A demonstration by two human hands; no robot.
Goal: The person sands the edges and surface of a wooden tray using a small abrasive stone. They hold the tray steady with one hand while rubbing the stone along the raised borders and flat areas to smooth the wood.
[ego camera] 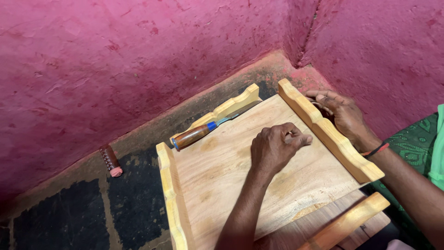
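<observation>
Left hand [275, 148] curled, fingers pressed together, on smooth wooden tray [217, 171]; right hand [342, 115] grips its scalloped rail [323, 129]. Wood-handled chisel [208, 129] lies along far edge.

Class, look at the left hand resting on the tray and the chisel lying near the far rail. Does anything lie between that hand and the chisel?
Nothing visible does. The left hand rests curled on the tray's bare board, and only open wood lies between it and the chisel, which leans along the far rail. The right hand grips the side rail, away from that path.
</observation>
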